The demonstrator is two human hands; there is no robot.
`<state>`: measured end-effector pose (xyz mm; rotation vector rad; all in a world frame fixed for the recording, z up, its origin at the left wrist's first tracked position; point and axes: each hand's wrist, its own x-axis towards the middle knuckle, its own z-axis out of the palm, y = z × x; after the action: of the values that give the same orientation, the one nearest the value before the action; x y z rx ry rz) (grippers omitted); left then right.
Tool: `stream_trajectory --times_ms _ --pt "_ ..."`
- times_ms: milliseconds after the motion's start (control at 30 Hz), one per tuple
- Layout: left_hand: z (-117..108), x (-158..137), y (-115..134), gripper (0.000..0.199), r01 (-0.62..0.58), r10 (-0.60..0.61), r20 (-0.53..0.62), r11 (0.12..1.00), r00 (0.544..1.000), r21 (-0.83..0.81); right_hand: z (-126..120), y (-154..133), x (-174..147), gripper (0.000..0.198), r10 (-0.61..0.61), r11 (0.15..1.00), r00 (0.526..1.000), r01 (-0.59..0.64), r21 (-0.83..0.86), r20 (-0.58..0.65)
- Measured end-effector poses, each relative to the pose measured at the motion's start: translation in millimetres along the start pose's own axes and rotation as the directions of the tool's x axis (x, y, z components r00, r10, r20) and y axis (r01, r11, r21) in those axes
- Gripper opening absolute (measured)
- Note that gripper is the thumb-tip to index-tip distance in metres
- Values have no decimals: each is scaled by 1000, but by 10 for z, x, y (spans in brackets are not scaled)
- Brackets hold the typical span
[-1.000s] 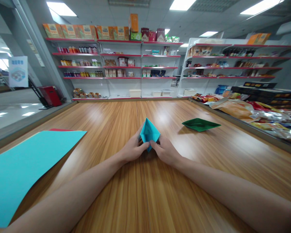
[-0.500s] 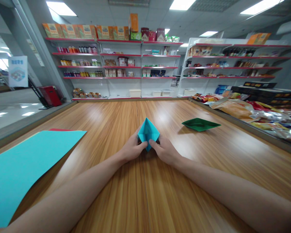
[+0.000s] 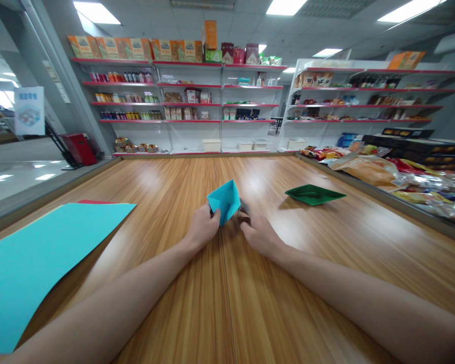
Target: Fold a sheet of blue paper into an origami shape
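Note:
A folded light-blue paper (image 3: 225,201) is held up over the middle of the table, tilted, its pocket facing me. My left hand (image 3: 205,225) pinches its lower left side, thumb in front and fingers behind. Just to the right of the paper is my right hand (image 3: 260,233), its thumb and curled fingers apart with a gap between them. Those fingertips are close to the paper's right edge; whether they touch it I cannot tell. Farther right, a folded dark-green paper boat (image 3: 314,195) rests on the table.
Large light-blue sheets (image 3: 53,253) lie at the left of the wooden table (image 3: 167,323), with a red edge showing beneath. Packaged snacks (image 3: 387,174) are heaped beyond the right edge. Stocked shelves (image 3: 189,105) stand behind the table.
The blue paper has turned and tilted to the left in my left hand. My right thumb and fingers have come off its front and moved slightly right.

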<state>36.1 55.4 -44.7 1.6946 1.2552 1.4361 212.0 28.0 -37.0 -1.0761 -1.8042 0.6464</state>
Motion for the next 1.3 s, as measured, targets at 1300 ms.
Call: stream_trajectory --times_ms 1300 --pt "12 -40 153 38 365 -189 319 609 929 -704 -16 -51 53 44 334 787 928 -371 493 166"
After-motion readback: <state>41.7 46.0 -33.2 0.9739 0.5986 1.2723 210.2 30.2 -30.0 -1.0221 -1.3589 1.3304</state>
